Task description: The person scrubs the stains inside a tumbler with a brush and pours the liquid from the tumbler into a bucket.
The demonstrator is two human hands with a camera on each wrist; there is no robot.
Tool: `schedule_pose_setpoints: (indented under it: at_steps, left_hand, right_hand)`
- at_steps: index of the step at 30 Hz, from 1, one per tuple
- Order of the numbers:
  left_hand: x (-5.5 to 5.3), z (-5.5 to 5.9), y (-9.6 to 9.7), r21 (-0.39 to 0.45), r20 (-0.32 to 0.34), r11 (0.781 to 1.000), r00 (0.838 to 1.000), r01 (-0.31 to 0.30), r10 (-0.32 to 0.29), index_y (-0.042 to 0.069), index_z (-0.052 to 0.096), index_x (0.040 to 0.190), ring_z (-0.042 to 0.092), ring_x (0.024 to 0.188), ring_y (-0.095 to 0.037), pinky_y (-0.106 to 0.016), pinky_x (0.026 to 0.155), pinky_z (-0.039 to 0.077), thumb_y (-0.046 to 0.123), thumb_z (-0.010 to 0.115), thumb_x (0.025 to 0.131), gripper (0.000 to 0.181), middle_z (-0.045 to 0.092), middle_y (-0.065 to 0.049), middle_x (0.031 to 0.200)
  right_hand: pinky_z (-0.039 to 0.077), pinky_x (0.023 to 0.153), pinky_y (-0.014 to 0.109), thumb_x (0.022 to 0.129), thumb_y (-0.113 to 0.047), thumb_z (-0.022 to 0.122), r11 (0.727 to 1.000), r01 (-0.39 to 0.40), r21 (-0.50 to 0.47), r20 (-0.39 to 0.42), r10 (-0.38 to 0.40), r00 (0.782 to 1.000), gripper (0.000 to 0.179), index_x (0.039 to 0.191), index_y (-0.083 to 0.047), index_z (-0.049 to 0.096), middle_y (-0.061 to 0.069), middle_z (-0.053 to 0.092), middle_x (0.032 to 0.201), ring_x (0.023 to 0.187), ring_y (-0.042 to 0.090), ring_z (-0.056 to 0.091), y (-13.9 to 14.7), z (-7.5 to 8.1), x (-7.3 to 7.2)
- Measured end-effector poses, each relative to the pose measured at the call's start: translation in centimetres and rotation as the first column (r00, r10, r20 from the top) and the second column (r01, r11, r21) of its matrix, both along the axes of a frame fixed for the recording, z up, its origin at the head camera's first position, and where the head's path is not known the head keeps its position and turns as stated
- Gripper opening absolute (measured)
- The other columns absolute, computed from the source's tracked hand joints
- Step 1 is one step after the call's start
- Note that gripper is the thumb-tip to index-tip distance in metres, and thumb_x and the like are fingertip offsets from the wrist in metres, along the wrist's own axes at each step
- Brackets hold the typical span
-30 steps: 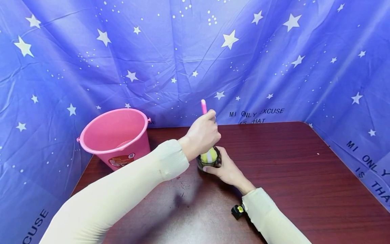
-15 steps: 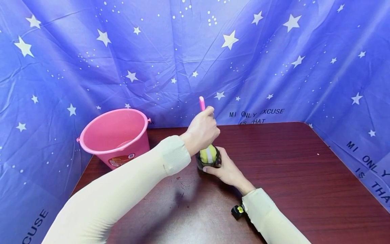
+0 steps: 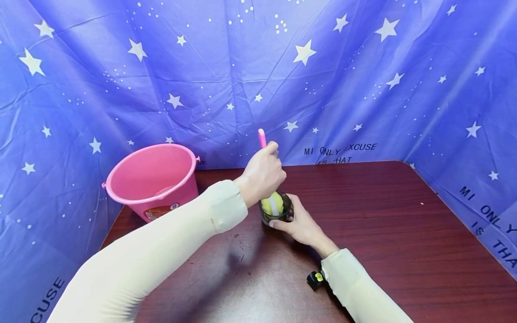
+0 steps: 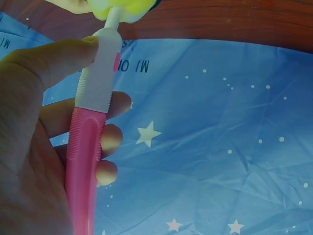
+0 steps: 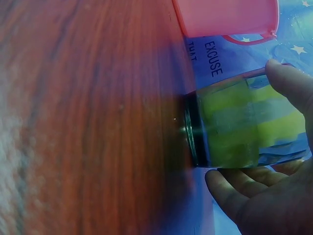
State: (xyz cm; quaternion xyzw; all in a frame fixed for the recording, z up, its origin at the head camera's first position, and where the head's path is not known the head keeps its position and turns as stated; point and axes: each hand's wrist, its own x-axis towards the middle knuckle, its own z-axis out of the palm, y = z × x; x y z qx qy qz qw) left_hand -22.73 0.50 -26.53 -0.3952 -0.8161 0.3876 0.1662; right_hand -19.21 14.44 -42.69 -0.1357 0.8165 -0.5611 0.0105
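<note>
My left hand grips the pink and white handle of a sponge brush, with the thumb along its white part. Its yellow sponge head, crossed by a pale band, sits down inside a dark, see-through glass. Around the glass's side curl the fingers and thumb of my right hand, holding it upright on the table. Through the glass wall, the right wrist view shows the sponge filling much of the inside. The pink handle end sticks up above my left fist.
A pink bucket with a label stands at the table's back left. A starry blue curtain hangs behind and on both sides. The reddish-brown table has small dark specks in front of the glass.
My left hand has shifted slightly left, first rising a little, and the brush handle and sponge have moved with it. My right hand and the glass have stayed nearly still.
</note>
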Motion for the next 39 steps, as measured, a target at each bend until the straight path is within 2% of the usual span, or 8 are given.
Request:
schedule_pose_setpoints:
  at_steps: [6,8,13,16,31,39]
  left_hand:
    - [0.1,0.0,-0.4,-0.005,-0.002,1.0,1.0,0.026,-0.026,0.026,0.07,0.094,0.054,0.084,-0.021,-0.044,0.094,0.02,0.029,0.053,0.087,0.019,0.07,0.002,0.089]
    - [0.1,0.0,-0.6,-0.004,-0.001,0.999,0.999,0.036,-0.036,0.026,0.071,0.094,0.054,0.085,-0.021,-0.044,0.095,0.02,0.029,0.054,0.086,0.019,0.07,0.002,0.089]
    - [0.3,0.0,-0.7,0.003,0.011,0.998,0.998,0.056,-0.056,0.026,0.071,0.093,0.055,0.085,-0.021,-0.044,0.095,0.019,0.03,0.054,0.085,0.019,0.07,0.002,0.087]
    - [0.4,0.0,-0.7,0.013,0.016,0.997,0.997,0.07,-0.071,0.027,0.071,0.092,0.054,0.083,-0.02,-0.044,0.094,0.02,0.029,0.054,0.085,0.018,0.069,0.002,0.085]
    - [0.8,0.4,0.4,0.027,-0.034,0.992,0.992,0.123,-0.122,0.027,0.071,0.087,0.05,0.076,-0.019,-0.042,0.09,0.021,0.026,0.053,0.085,0.018,0.068,0.002,0.079]
    - [0.4,0.3,0.9,0.01,-0.042,0.996,0.995,0.087,-0.087,0.027,0.069,0.088,0.049,0.076,-0.019,-0.042,0.09,0.021,0.026,0.051,0.087,0.018,0.067,0.002,0.081]
  right_hand:
    - [0.046,0.09,0.044,0.08,-0.009,0.076,1.0,-0.018,0.006,-0.024,0.018,1.0,0.07,0.132,0.003,0.031,0.021,0.052,0.121,0.105,0.03,0.058,-0.4,2.1,1.2]
    - [0.046,0.089,0.044,0.079,-0.011,0.077,1.0,-0.014,0.014,-0.03,0.014,0.999,0.071,0.132,0.001,0.032,0.019,0.053,0.12,0.104,0.029,0.059,-0.3,1.8,1.1]
    - [0.046,0.09,0.04,0.077,-0.02,0.08,0.999,-0.003,0.038,-0.04,0.004,0.999,0.074,0.133,-0.008,0.032,0.014,0.054,0.12,0.103,0.023,0.059,0.1,-0.1,0.0]
    - [0.046,0.09,0.039,0.076,-0.024,0.081,0.999,0.006,0.046,-0.044,-0.004,0.999,0.075,0.132,-0.012,0.033,0.011,0.055,0.12,0.103,0.022,0.059,0.3,-0.5,-0.3]
    - [0.042,0.095,0.041,0.074,-0.026,0.082,0.996,0.026,0.084,-0.052,-0.022,0.998,0.077,0.132,-0.013,0.034,0.007,0.054,0.12,0.106,0.02,0.056,0.4,-0.5,-0.3]
    - [0.042,0.094,0.04,0.074,-0.025,0.082,0.996,0.03,0.078,-0.05,-0.027,0.998,0.076,0.132,-0.013,0.035,0.007,0.055,0.117,0.104,0.02,0.056,0.3,-0.7,-0.4]
